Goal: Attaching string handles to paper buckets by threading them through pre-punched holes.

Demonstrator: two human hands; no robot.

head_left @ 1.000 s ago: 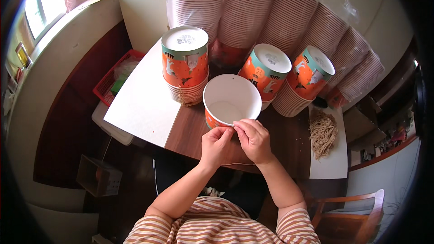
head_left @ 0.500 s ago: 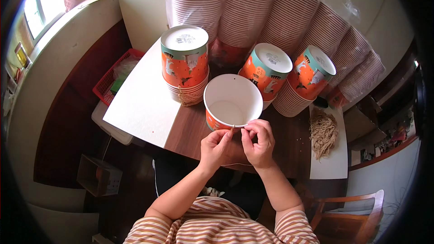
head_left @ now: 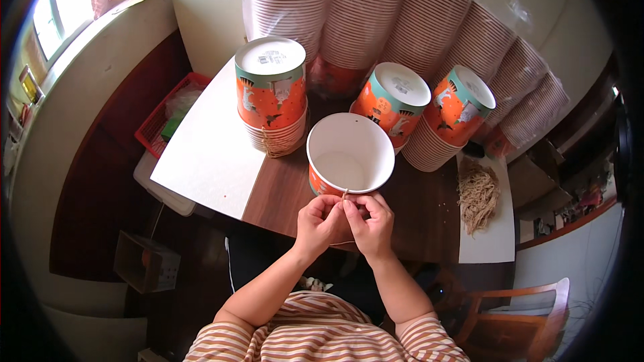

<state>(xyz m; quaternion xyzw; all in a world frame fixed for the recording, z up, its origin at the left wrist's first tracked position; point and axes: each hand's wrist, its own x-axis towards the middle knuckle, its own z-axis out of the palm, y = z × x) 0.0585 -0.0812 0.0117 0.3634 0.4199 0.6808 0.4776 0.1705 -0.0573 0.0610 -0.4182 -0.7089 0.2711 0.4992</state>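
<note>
Open paper bucket (head_left: 350,154) stands upright on the wooden table (head_left: 429,218), directly beyond both hands; left hand (head_left: 320,223) and right hand (head_left: 371,224), touching, pinch a thin cord (head_left: 344,196) at its near rim, equally close

Both forearms enter from below and converge toward the near rim of the open paper cup (head_left: 350,154). The left hand (head_left: 318,222) and right hand (head_left: 370,223) meet side by side just below that rim, knuckles up, wrists slightly bent inward. Fingers of both hands are curled, with thumb and forefinger tips pinched together close to the rim. The two hands touch each other at the fingertips. Short striped sleeves cover the upper arms; forearms are bare.
</note>
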